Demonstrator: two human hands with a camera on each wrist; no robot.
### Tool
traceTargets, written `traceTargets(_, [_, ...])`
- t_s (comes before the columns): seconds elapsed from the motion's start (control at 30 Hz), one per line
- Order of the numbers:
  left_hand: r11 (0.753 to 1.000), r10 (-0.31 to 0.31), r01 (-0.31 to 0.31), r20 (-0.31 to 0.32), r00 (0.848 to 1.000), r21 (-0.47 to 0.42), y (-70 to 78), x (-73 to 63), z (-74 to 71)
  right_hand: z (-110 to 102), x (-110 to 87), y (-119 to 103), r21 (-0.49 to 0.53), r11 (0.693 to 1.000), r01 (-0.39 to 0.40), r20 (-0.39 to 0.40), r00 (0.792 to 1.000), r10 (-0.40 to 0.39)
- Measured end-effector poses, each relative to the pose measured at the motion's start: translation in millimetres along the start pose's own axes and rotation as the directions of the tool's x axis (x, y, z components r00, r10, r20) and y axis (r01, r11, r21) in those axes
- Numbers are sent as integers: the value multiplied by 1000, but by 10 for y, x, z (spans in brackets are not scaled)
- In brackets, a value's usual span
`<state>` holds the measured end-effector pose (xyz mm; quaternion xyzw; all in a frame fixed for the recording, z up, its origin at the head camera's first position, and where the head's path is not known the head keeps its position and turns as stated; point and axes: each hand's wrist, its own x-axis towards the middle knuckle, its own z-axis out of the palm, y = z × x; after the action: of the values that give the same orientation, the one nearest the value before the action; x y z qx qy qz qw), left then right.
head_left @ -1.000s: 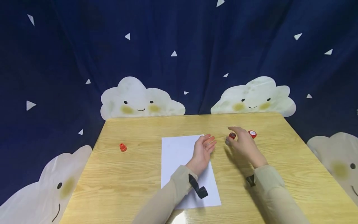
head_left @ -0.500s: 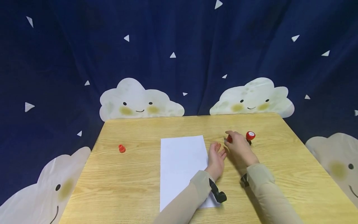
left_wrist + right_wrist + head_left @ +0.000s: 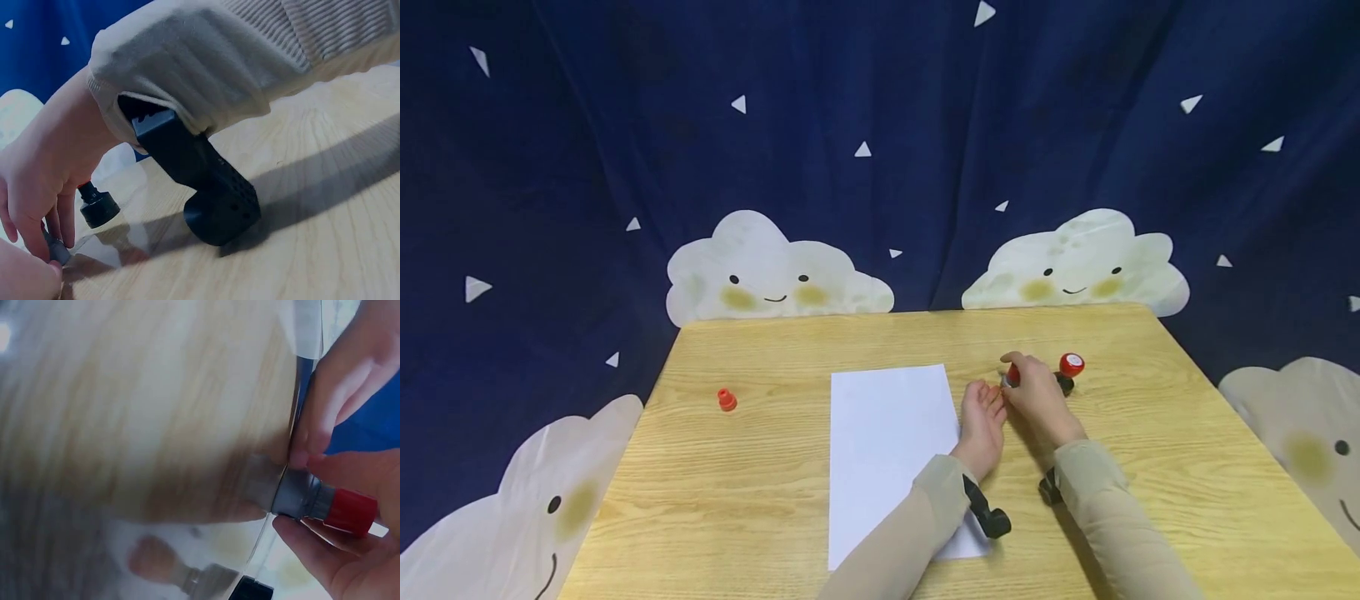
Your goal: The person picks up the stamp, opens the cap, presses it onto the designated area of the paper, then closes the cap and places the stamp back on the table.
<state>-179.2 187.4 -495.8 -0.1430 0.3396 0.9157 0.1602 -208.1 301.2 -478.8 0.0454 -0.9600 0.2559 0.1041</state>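
Observation:
My right hand [image 3: 1037,400] holds a small stamp with a red top [image 3: 351,511] and a grey base [image 3: 292,492], standing upright at the table. In the right wrist view its thumb and fingers sit on either side of the base. My left hand [image 3: 982,425] is close beside it, palm turned toward the stamp, fingers extended. Its fingertips reach the grey base in the right wrist view. Just right of the right hand stands another stamp [image 3: 1072,364] with a round red knob, white label and black base.
A white sheet of paper [image 3: 883,450] lies mid-table, partly under the left forearm. At the left stands a small red stepped piece [image 3: 727,400]. The wooden table [image 3: 737,500] ends at a dark blue curtain [image 3: 820,100] with clouds. A black wrist camera [image 3: 219,212] hangs below the right sleeve.
My left hand has moved right, off the paper's middle to beside the stamp. My right hand has closed around the stamp's red top and shifted slightly left and down.

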Motion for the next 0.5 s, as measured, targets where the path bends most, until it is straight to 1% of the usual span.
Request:
traceTargets(0.2, [1000, -14, 14, 9, 1000, -2, 4, 23, 18, 45, 11, 20, 16, 1000, 18, -54, 998, -17])
traceTargets(0.37, [1000, -8, 8, -6, 1000, -12, 19, 17, 5, 33, 5, 26, 32, 999, 9, -42, 999, -7])
traceTargets(0.5, [999, 15, -14, 8, 1000, -46, 27, 2, 4, -39, -19, -34, 35, 999, -2, -40, 999, 4])
